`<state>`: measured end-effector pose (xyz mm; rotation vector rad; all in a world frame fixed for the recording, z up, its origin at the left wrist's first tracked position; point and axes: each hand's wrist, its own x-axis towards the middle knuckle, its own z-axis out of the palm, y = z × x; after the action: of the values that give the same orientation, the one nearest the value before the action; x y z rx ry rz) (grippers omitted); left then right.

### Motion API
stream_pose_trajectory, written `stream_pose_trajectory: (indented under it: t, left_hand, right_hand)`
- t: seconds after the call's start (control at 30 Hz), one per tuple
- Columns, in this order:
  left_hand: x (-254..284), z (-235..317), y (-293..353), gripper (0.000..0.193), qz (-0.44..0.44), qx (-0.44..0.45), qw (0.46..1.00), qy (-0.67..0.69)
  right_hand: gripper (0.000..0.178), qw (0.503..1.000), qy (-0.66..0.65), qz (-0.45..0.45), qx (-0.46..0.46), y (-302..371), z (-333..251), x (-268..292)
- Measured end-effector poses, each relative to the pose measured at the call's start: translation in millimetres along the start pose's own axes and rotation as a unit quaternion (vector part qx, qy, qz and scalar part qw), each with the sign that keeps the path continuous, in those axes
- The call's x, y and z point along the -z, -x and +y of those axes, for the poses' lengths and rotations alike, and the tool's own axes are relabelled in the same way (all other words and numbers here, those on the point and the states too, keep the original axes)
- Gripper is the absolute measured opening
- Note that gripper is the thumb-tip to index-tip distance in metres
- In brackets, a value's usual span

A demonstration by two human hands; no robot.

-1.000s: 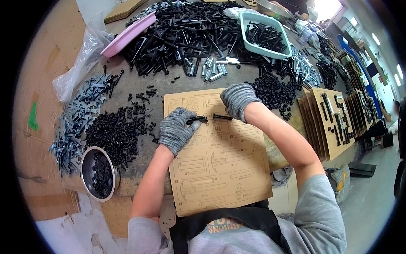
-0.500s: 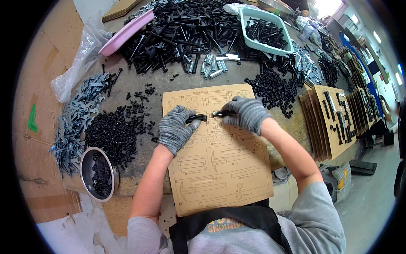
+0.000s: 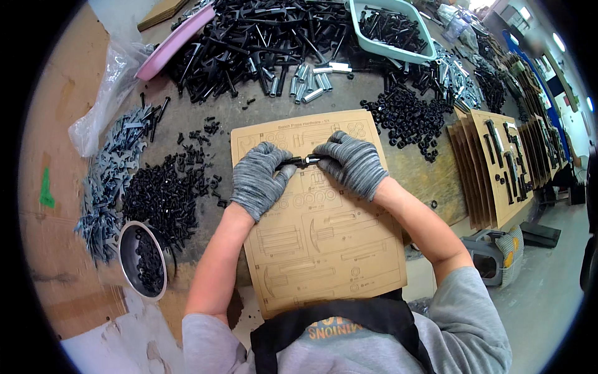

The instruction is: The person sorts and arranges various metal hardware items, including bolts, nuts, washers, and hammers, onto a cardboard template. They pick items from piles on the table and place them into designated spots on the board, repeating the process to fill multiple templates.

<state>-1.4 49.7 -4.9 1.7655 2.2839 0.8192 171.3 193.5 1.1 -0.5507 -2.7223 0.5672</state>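
Two gloved hands meet on one small dark bolt-like part [image 3: 303,161], which lies level between them above the upper half of a cardboard template [image 3: 324,249]. Its long axis runs left to right across the view, nearly parallel to the template's top edge. The left hand [image 3: 258,179] pinches the left end with thumb and fingertips; the right hand [image 3: 350,162] closes on the right end in the same way. Neither hand is nearer than the other: the part sits midway, each end clamped in a fist-like grip, so both hands are together on it rather than apart. Whether the part is one piece or two being joined is too small to tell.

The template lies flat on the table [image 3: 205,118], close to the person's chest, printed with outlines of hardware shapes. Left of the left hand, well apart from it, spreads a heap of small black screws [image 3: 165,196], with a round metal bowl [image 3: 128,246] holding more of them nearer the table's edge. Further left lies a pile of grey pieces [image 3: 109,177]. Beyond the template's top edge sit a few silver sleeves [image 3: 308,78] and a large tangle of long black parts [image 3: 249,37]. A pale green bin [image 3: 362,34] stands behind the right hand, and filled cardboard templates [image 3: 492,162] lean at the far right.
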Motion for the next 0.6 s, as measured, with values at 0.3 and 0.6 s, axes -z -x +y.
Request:
stream_pose_trajectory:
  t: [0.3, 0.6]
  left_hand:
    - [-4.5, -4.7, 4.5, 0.021, 0.03, -0.033, 0.999, -0.016]
    - [49.0, -61.9, 84.1, 0.055, 0.203, 0.166, 0.937, -0.232]
  right_hand:
    - [0.017, 1.0, -0.004, 0.019, 0.022, 3.7, -7.7, -1.0]
    - [0.044, 0.987, -0.049, 0.151, 0.017, 39.6, -7.0, 20.1]
